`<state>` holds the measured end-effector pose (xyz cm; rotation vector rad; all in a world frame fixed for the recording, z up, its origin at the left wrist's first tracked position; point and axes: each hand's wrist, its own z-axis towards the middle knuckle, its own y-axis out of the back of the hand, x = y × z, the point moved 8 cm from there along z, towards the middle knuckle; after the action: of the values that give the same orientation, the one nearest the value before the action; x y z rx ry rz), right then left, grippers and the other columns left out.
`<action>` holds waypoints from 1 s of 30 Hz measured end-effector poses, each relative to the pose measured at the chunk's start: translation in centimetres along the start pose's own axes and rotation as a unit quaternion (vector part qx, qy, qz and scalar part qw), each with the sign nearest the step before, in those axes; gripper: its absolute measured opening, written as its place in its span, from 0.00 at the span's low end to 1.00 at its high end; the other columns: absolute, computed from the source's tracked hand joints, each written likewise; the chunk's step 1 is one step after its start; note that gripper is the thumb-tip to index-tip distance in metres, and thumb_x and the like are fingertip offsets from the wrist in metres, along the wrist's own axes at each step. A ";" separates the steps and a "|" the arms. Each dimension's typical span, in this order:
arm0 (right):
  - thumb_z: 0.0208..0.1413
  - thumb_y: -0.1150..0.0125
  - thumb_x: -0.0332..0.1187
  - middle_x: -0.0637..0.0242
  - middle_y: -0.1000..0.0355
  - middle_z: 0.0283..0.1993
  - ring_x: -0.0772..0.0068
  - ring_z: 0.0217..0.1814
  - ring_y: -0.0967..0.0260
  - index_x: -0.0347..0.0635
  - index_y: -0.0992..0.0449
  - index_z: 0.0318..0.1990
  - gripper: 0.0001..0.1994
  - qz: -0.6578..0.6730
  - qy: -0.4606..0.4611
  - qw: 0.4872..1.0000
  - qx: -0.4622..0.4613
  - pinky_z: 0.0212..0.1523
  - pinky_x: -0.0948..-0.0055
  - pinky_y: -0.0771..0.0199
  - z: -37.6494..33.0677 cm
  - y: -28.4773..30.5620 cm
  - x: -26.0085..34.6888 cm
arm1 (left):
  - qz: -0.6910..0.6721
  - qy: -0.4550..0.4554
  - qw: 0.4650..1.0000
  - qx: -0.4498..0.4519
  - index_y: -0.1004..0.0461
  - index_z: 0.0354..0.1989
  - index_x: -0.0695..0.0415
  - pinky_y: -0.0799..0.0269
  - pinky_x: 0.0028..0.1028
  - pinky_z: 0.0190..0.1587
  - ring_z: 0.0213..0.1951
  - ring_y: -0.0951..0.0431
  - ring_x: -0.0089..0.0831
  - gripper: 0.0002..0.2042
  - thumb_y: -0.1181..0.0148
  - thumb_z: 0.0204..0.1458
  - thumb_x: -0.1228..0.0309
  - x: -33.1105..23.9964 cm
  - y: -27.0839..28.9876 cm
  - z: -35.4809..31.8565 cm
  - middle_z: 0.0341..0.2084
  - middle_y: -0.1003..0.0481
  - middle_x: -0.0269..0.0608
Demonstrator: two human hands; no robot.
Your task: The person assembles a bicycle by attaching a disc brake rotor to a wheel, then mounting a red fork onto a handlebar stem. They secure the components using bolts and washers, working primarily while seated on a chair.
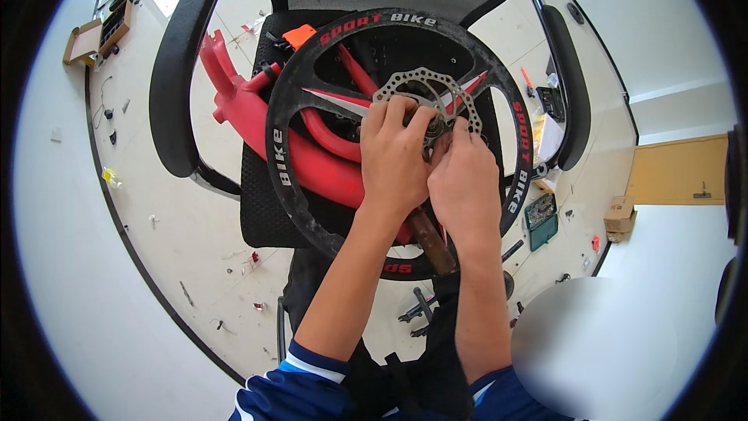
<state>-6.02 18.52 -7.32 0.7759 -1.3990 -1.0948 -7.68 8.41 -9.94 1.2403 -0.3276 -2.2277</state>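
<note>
A black bicycle wheel (pixel 282 101) with red and white spokes lies flat across a chair in front of me. At its hub sits a silver brake disc (pixel 425 76) with a holed rim. My left hand (pixel 396 154) curls its fingers over the disc's near left part, beside the hub. Close against it, my right hand (pixel 466 183) has fingers and thumb pinched together at the hub's near right side; what they hold is hidden. Under the wheel lies a red bicycle frame (pixel 257 126), with a brownish tube (pixel 431 242) showing below my hands.
The black office chair (pixel 261 210) has armrests on both sides. An orange piece (pixel 299 37) lies by the wheel's upper left rim. On the floor are a green case (pixel 541 222), cardboard boxes (pixel 620 217), an opened carton (pixel 84 40) and several scattered small parts.
</note>
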 end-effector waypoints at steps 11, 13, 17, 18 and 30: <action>0.61 0.50 0.29 0.44 0.23 0.40 0.52 0.39 0.23 0.28 0.26 0.48 0.14 0.128 -0.005 0.991 -0.044 0.42 0.60 0.26 0.0 -0.4 -2.6 | -0.032 -0.002 0.999 -0.008 0.21 0.38 0.55 0.35 0.38 0.48 0.43 0.30 0.41 0.14 0.32 0.39 0.70 0.4 0.1 0.0 0.37 0.27 0.39; 0.63 0.47 0.30 0.47 0.21 0.39 0.64 0.36 0.23 0.28 0.25 0.51 0.15 0.173 0.036 0.983 -0.050 0.39 0.69 0.26 1.3 1.3 -4.0 | -0.034 0.002 0.999 -0.004 0.22 0.38 0.56 0.35 0.38 0.49 0.43 0.29 0.42 0.16 0.29 0.39 0.70 0.1 0.2 0.1 0.37 0.27 0.40; 0.61 0.47 0.27 0.51 0.22 0.38 0.55 0.38 0.23 0.36 0.23 0.50 0.12 0.145 0.243 0.959 0.012 0.40 0.67 0.26 5.8 4.0 -1.0 | -0.034 0.003 0.999 -0.006 0.22 0.38 0.56 0.35 0.38 0.49 0.43 0.29 0.42 0.15 0.30 0.40 0.70 0.0 0.2 0.0 0.37 0.27 0.40; 0.60 0.45 0.27 0.54 0.21 0.38 0.56 0.39 0.23 0.37 0.22 0.49 0.12 0.100 0.332 0.938 0.017 0.42 0.66 0.26 6.1 3.9 0.2 | -0.033 0.001 0.999 -0.004 0.22 0.38 0.56 0.35 0.38 0.49 0.42 0.29 0.42 0.15 0.30 0.40 0.70 0.0 0.2 -0.1 0.37 0.28 0.40; 0.59 0.44 0.29 0.57 0.21 0.41 0.53 0.43 0.24 0.41 0.20 0.48 0.12 0.074 0.356 0.911 0.195 0.44 0.64 0.26 8.0 1.2 -1.2 | -0.031 -0.010 0.999 0.004 0.22 0.38 0.57 0.34 0.38 0.47 0.42 0.30 0.43 0.15 0.30 0.40 0.70 0.0 0.3 0.0 0.37 0.28 0.41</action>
<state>-13.50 21.48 -6.08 1.1880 -1.0165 -0.3320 -7.65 8.18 -9.83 1.2496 -0.3091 -2.2948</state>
